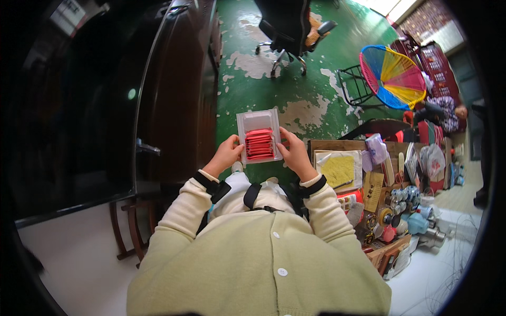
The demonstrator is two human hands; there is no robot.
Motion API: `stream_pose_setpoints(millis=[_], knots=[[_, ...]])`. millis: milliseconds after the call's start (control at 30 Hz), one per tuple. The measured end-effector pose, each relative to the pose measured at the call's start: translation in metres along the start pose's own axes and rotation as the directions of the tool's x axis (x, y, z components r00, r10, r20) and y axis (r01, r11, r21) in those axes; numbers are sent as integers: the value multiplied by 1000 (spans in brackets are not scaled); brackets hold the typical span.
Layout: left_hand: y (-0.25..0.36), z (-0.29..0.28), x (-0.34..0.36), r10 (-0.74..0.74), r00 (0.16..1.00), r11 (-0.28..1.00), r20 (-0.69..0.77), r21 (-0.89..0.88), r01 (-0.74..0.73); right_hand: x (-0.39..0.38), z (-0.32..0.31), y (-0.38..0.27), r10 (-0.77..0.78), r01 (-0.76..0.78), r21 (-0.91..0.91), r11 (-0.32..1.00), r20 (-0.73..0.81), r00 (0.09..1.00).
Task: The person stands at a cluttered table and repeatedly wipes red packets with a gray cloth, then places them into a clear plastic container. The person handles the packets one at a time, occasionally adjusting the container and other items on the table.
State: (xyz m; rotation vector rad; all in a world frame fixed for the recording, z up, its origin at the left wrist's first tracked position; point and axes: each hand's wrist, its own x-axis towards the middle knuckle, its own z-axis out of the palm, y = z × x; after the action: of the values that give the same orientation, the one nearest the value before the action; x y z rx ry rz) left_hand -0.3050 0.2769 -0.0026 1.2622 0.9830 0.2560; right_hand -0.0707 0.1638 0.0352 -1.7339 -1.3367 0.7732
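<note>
A clear plastic tray (256,120) is held up in front of my body, above the green floor. Lined up in it is a row of several flat red packets (259,144), with the far part of the tray bare and whitish. My left hand (229,152) grips the tray's left edge near its lower corner. On the opposite edge, the thumb and fingers of my right hand (295,152) are closed on the rim. Black straps circle both wrists.
A cluttered wooden table (329,145) at right bears a yellow sheet (338,171), cans and bottles. A dark glossy cabinet (174,95) stands at left. Farther off are an office chair (287,26), a multicoloured round chair (392,76) and a seated person (448,113).
</note>
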Motion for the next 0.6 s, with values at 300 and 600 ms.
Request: stream_pose_setpoints(millis=[300, 600], knots=[[-63, -98, -35, 61, 972, 963, -226, -241, -117, 70, 97, -42, -90, 70, 70, 995, 331, 940], [-142, -180, -31, 38, 830, 981, -556, -140, -138, 102, 116, -53, -42, 10, 99, 995, 323, 945]])
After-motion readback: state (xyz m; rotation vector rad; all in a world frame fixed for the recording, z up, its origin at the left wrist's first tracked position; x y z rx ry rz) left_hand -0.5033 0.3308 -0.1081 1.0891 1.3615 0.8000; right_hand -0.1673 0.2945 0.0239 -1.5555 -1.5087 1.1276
